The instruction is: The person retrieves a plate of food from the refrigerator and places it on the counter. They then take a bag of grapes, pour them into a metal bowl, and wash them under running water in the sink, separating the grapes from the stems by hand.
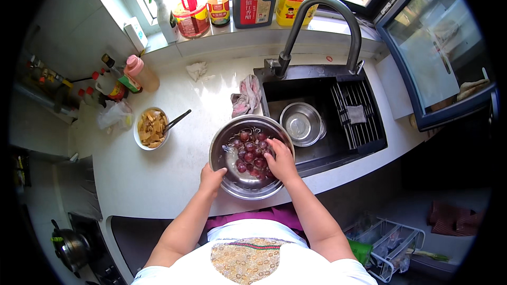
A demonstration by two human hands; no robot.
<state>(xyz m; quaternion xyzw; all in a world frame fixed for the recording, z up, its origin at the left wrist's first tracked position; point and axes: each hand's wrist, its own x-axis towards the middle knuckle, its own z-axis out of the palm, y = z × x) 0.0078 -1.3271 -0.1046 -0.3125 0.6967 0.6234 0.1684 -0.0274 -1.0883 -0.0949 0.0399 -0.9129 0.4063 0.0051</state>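
A round stainless steel basin stands at the counter's front edge, overlapping the sink's left corner. Dark red grapes lie inside it in what looks like shallow clear water. My left hand grips the basin's left rim, its thumb over the edge and the other fingers hidden beneath. Over the grapes' right side reaches my right hand, with fingers apart and the tips touching the fruit; I see nothing gripped in it.
Right of the basin, a small metal bowl sits in the black sink beside a drying rack, under a tall faucet. A cloth lies behind the basin. Leftward stands a white bowl of food with dark utensils. Bottles line the sill.
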